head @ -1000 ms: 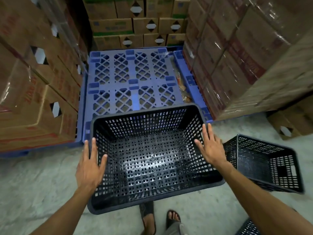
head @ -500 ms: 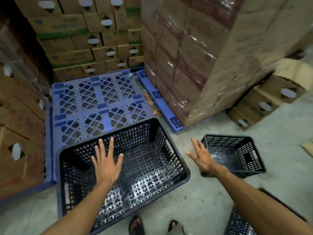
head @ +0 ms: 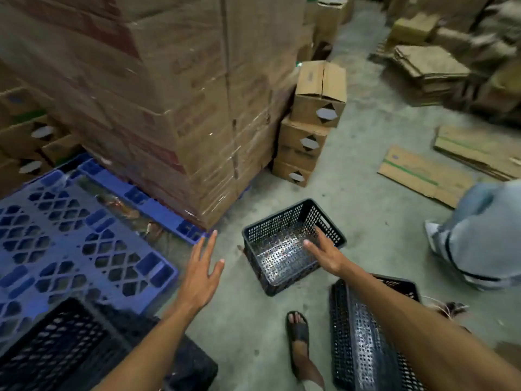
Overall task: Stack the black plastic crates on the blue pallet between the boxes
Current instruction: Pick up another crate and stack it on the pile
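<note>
Item: small black crate, sitting on the concrete floor beside the blue pallet. Step: reaching for pickup. Right hand is hovering over its rim, left hand approaching; both spread wide, holding nothing. Next: gripping opposite rims, carrying toward the pallet.

- Black plastic crate on the floor — perforated mesh walls, floor panel glinting glossy under the light.
- Second black crate at lower right, same perforated plastic, shiny highlights along its side.
- Third black crate at lower left, duller, blurred.
- Blue pallet of moulded plastic lattice, slight sheen.
- Stacked boxes of brown corrugated cardboard, wrapped in clear, glossy film.
- Flattened cardboard sheets, matt paper-brown.
- Concrete floor, grey, rough, matt.
- Dark sandal, smooth, rubbery-looking.
</note>
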The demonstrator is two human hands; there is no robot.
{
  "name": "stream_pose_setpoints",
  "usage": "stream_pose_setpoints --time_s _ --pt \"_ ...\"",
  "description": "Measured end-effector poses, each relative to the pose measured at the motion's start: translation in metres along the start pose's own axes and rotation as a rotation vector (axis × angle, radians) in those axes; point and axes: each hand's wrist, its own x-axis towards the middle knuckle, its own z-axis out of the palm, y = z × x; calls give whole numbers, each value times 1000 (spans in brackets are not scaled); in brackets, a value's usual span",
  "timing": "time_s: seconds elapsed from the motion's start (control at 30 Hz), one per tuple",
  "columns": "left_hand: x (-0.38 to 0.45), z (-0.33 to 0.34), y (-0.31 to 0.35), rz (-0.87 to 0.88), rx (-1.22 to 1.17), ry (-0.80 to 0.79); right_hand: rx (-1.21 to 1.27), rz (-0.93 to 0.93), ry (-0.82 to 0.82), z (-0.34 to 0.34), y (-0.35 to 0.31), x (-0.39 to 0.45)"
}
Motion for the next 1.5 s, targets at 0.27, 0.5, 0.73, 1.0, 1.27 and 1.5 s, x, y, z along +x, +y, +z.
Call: stream_pose_setpoints --time_s 0.27,0.5,0.73,1.0,1.27,1.5 --pt "178 185 -13 -371 -29 -258 58 210 -17 -91 152 177" --pt "286 335 -83 -644 -158 -287 -326 290 -139 -80 300 342" --pt "320 447 -184 -793 -9 -155 -346 442 -19 -28 428 455" --pt "306 478 -218 -1160 -177 95 -248 510 323 -17 462 475" --pt "277 349 -163 -1145 -183 153 -108 384 324 -57 358 404" --pt "227 189 -66 -1058 -142 387 108 337 432 -108 212 312"
